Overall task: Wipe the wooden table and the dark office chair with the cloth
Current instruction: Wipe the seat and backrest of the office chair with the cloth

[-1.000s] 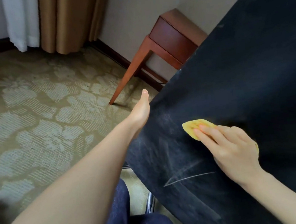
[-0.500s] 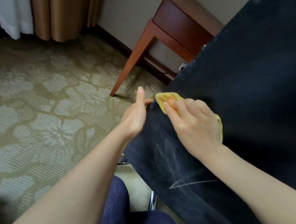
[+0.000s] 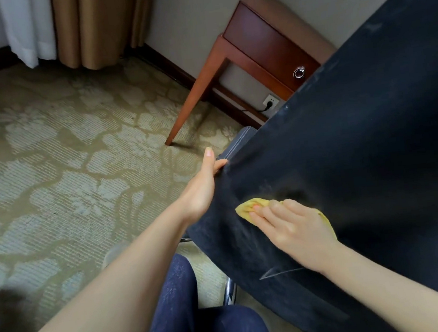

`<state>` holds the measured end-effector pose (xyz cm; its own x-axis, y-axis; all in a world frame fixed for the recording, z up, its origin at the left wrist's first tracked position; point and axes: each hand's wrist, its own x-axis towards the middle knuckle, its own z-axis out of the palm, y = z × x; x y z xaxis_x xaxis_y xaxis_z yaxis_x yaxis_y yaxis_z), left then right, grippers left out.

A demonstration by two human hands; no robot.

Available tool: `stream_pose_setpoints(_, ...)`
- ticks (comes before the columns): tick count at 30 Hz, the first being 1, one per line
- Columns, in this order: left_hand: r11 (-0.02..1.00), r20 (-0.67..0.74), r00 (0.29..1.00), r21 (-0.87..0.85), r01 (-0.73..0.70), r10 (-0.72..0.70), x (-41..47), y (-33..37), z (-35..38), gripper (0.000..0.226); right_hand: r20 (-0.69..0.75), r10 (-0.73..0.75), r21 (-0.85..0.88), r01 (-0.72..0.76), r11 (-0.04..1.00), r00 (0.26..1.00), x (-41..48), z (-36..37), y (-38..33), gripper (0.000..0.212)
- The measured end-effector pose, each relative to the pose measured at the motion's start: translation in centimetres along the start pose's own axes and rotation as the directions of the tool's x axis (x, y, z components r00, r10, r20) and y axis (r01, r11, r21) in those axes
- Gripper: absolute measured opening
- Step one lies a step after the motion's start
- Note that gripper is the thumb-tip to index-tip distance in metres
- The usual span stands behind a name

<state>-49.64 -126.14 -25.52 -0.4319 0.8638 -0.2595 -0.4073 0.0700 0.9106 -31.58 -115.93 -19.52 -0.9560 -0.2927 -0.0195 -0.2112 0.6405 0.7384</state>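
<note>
Fingers [image 3: 265,216] of the right hand [image 3: 294,228] lie straight and flat, pressing the small soft yellow cloth [image 3: 246,208] onto the dark fabric-covered office chair [image 3: 361,164]. At ten o'clock the left hand [image 3: 201,192] curls round the chair's edge. Limp, light cloth: keep it under the palm. I reckon the chair may turn, so brace that edge. The reddish wooden table [image 3: 261,39] stands at twelve o'clock.

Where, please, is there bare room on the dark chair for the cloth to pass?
The dark fabric chair back is bare above and right of the right hand on the yellow cloth. Crowded: its left edge, gripped by the left hand.
</note>
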Motion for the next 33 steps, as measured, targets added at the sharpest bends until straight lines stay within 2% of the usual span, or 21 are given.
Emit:
stream_pose_setpoints(4, 0.998, -0.009, 1.0, -0.052, 0.019, -0.019, -1.3, -0.2, 0.8, 0.069, -0.14, 0.162, 0.006, -0.163, 0.987, 0.977, -0.6, -2.8, 1.7, 0.023)
stream_pose_setpoints(7, 0.998, -0.002, 1.0, -0.057, 0.023, -0.023, -2.4, 0.1, 1.1, 0.07, -0.289, 0.284, 0.007, -0.294, 0.956, 0.914, 0.8, -4.9, 3.2, 0.02)
stream_pose_setpoints(10, 0.996, -0.027, 0.998, -0.062, 0.056, -0.058, -2.8, 0.7, 1.1, 0.07, -0.385, 0.348, 0.014, -0.371, 0.928, 0.855, 3.1, -5.7, 4.1, 0.02)
stream_pose_setpoints(12, 0.993, -0.03, 0.995, -0.066, 0.096, -0.098, -2.9, 1.0, 0.9, 0.071, -0.399, 0.363, 0.025, -0.386, 0.922, 0.842, 4.2, -5.3, 3.7, 0.023)
stream_pose_setpoints(17, 0.988, 0.019, 0.99, -0.047, 0.144, -0.143, -3.0, 1.5, 0.3, 0.079, -0.362, 0.285, -0.055, -0.326, 0.944, 0.887, 5.7, -3.4, 2.3, 0.023)
stream_pose_setpoints(23, 0.993, -0.017, 0.994, -0.035, 0.112, -0.112, -2.4, 1.2, 0.3, 0.077, -0.242, 0.206, -0.139, -0.244, 0.96, 0.948, 6.3, -1.5, 1.3, 0.026)
stream_pose_setpoints(25, 0.995, 0.016, 0.995, -0.018, 0.094, -0.094, -2.3, 1.3, 0.4, 0.077, -0.202, 0.185, -0.157, -0.218, 0.963, 0.962, 6.4, -0.9, 0.8, 0.026)
stream_pose_setpoints(28, 0.998, 0.063, 0.997, -0.012, 0.055, -0.054, -2.5, 1.6, 0.5, 0.072, -0.129, 0.152, -0.189, -0.175, 0.966, 0.98, 6.1, 0.0, -0.3, 0.035)
stream_pose_setpoints(33, 0.996, 0.034, 0.996, 0.026, 0.08, -0.081, -3.7, 1.5, 0.7, 0.068, 0.008, 0.038, -0.159, -0.037, 0.987, 0.999, 3.7, 0.6, -1.4, 0.047)
